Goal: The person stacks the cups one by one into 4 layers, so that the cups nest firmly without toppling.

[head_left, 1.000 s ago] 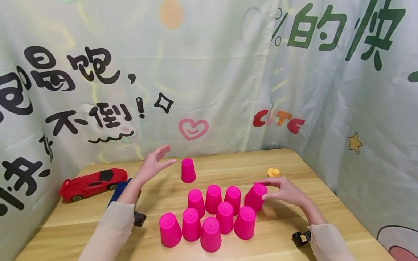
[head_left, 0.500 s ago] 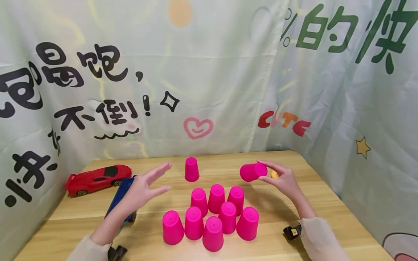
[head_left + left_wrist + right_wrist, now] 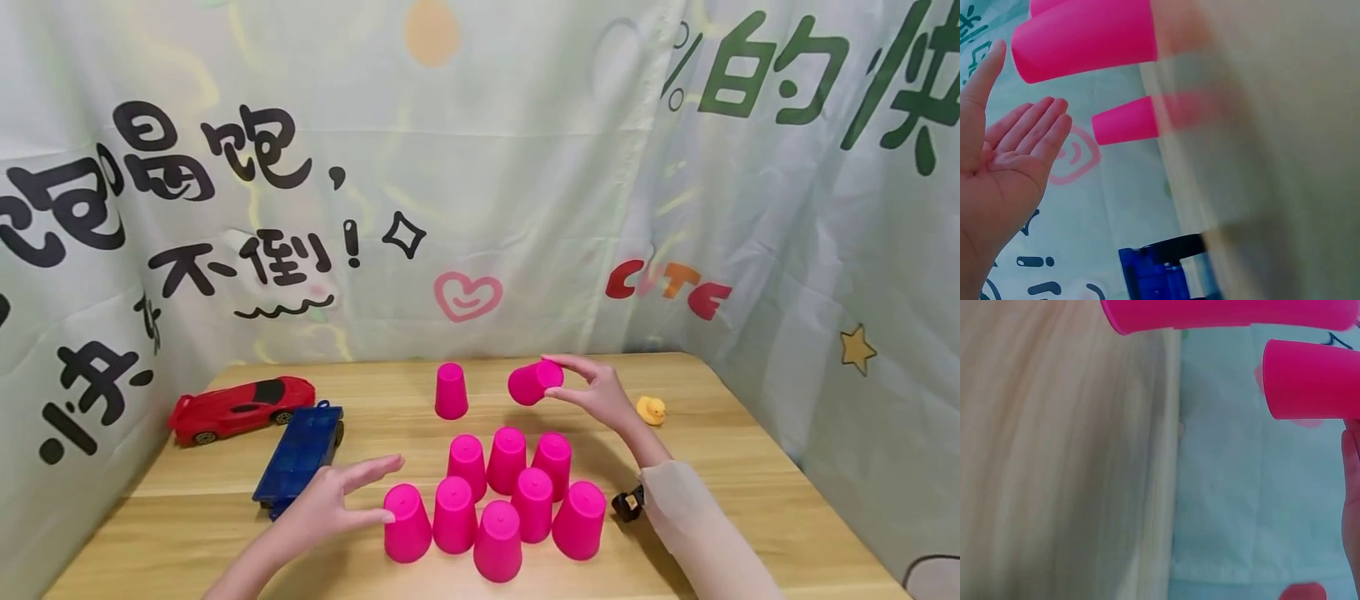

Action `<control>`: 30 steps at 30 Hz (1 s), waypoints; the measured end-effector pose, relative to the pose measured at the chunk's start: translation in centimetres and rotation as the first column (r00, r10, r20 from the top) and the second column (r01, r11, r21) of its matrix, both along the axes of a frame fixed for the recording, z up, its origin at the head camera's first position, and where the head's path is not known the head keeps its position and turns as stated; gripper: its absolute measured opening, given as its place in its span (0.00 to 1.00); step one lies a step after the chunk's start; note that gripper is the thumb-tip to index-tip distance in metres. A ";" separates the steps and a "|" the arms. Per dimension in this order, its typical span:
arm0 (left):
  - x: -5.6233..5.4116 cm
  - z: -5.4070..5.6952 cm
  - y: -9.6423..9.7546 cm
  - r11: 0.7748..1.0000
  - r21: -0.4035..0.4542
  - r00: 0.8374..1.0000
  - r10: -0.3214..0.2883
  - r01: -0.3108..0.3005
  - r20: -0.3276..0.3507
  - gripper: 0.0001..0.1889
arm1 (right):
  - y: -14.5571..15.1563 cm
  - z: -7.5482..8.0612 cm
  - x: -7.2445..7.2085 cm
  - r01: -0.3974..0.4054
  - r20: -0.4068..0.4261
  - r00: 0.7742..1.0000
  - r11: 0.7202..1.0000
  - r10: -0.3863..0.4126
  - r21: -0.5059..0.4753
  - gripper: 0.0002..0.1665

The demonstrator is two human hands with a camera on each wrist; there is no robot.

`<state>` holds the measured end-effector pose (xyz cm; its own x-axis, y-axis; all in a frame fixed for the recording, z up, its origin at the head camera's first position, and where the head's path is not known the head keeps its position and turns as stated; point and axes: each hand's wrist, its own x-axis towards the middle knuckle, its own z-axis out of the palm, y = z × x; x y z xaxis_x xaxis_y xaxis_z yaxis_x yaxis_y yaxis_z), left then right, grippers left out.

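My right hand [image 3: 600, 392] has lifted the pink cup [image 3: 534, 382] off the right end of the cluster and carried it up and to the left — it now hangs tilted in the air just right of the lone upright cup [image 3: 451, 391]. My left hand [image 3: 333, 500] has dropped back from near that lone cup — fingers spread, thumb at the front-left cup [image 3: 406, 522].

Red toy car [image 3: 242, 406] near the tabletop's [image 3: 750, 467] left edge, blue toy truck [image 3: 302, 456] just beside it. Yellow rubber duck [image 3: 652, 410] toward the right edge. Printed cloth backdrop [image 3: 480, 167] behind.
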<state>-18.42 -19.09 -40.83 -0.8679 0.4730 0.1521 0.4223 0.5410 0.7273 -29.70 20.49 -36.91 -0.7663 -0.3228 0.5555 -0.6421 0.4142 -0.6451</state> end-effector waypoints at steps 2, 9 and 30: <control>0.1 -0.2 0.0 1.000 -0.008 0.999 -0.002 0.002 0.038 0.33 | -0.5 -0.3 -1.0 -0.002 0.019 1.000 0.999 0.001 0.032 0.30; 0.1 -0.4 0.0 0.999 -0.033 0.998 -0.018 0.020 0.058 0.30 | -1.5 -3.0 -5.3 -0.066 0.150 0.987 0.998 0.064 0.014 0.29; 0.2 -0.4 0.5 1.000 -0.009 0.994 -0.025 0.026 0.103 0.24 | -5.2 -4.8 -9.3 -0.183 0.226 0.964 0.966 0.139 0.185 0.29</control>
<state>-18.26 -18.62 -41.27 -0.8661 0.4966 0.0579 0.3596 0.5382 0.7623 -39.02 15.29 -41.70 -0.7867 -0.5403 0.2987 -0.5707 0.4520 -0.6856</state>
